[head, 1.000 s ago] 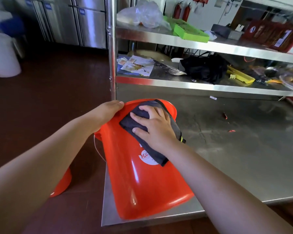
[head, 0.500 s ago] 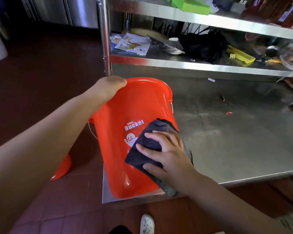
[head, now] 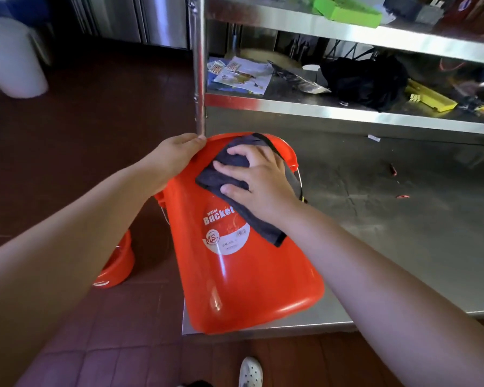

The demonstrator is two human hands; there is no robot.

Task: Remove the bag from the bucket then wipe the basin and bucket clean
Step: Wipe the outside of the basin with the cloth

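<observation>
- Stainless steel makes up the table (head: 389, 219) across the right and centre of the frame; its near-left corner carries the work, so I would keep the load back from that edge.
- Orange plastic, the bucket (head: 243, 280) lies tipped on its side at centre frame, base toward the camera at the table's corner, rim away toward the shelf post. Its wall is glossy and rounded, so it will likely roll or slide under a stroke unless braced.
- To wipe it well, as I judge it: press the cloth flat, draw long overlapping passes from rim to base, then turn the bucket a little and repeat, covering the printed label and the lip where grime collects.
- A second orange vessel, probably the basin (head: 118, 261), sits on the floor at lower left, partly hidden behind the left forearm; whether it is clean I cannot tell.
- The dark grey cloth (head: 235, 191) lies spread on the bucket's upper wall, just below the rim, one corner trailing toward the label.
- The right hand (head: 260, 180) rests flat on the cloth, fingers spread and nearly straight, pressing it down without clenching.
- The left hand (head: 179, 155) curls over the bucket's rim at upper centre-left, grasping it to steady the bucket.
</observation>
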